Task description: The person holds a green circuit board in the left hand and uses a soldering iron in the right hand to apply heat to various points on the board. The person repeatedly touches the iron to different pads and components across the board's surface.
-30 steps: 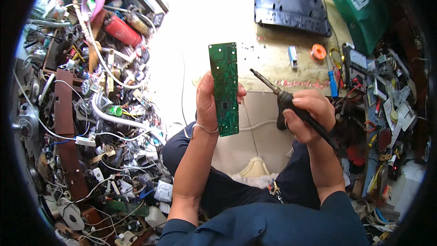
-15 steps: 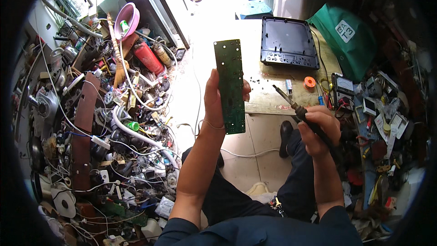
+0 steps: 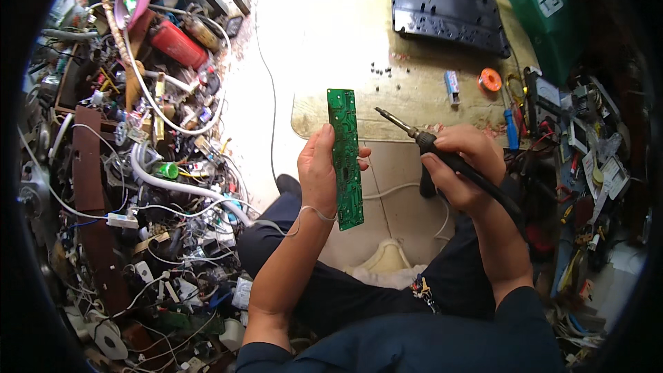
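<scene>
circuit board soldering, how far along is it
Done so far, by the look of it: the dark plastic housing lies apart on the floor with small loose screws beside it, so the green circuit board is out. In hand: the left hand holds the board upright, and the right hand keeps a grip on the soldering iron. Left: the tip sits clear of the board, so it is not soldering at this moment.

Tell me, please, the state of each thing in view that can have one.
Left hand: grip shut on circuit board.
Circuit board: green, held upright, lengthwise.
Right hand: grip shut on soldering iron.
Soldering iron: tip raised, clear of board.
Solder spool: lying flat.
Black panel: lying flat.
</scene>
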Available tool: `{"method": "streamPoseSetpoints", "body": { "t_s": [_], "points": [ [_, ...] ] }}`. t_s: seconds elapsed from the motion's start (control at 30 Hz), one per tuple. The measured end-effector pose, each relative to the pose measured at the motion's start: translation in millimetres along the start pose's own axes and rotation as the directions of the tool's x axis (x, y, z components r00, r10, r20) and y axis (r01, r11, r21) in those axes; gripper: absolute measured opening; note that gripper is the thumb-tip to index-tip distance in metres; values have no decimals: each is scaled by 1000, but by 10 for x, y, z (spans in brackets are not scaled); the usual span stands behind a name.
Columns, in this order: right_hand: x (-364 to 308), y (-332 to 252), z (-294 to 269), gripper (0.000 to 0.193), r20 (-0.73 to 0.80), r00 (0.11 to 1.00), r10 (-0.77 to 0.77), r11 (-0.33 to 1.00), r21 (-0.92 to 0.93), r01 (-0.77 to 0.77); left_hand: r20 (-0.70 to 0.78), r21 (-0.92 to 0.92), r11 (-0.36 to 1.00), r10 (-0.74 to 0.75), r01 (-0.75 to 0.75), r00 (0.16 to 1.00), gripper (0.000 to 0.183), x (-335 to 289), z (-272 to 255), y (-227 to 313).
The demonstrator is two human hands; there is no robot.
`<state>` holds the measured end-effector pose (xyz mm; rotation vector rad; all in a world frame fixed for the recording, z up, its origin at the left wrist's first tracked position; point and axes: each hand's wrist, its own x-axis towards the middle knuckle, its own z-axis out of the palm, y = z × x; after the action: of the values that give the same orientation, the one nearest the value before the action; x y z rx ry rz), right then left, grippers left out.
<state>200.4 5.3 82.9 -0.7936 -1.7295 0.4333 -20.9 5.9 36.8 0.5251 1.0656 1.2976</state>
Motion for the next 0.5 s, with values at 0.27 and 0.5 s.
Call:
{"method": "streamPoseSetpoints", "body": {
  "t_s": [0.27,0.5],
  "points": [
    [-77,275,241,32,145,989,-13,994,-104,28,-81,90,991,-92,99,993,43,86,-84,-169],
    [-85,380,199,34,133,990,40,994,-111,-25,-54,170,972,-155,162,987,45,112,-68,-159]
  ]
}}
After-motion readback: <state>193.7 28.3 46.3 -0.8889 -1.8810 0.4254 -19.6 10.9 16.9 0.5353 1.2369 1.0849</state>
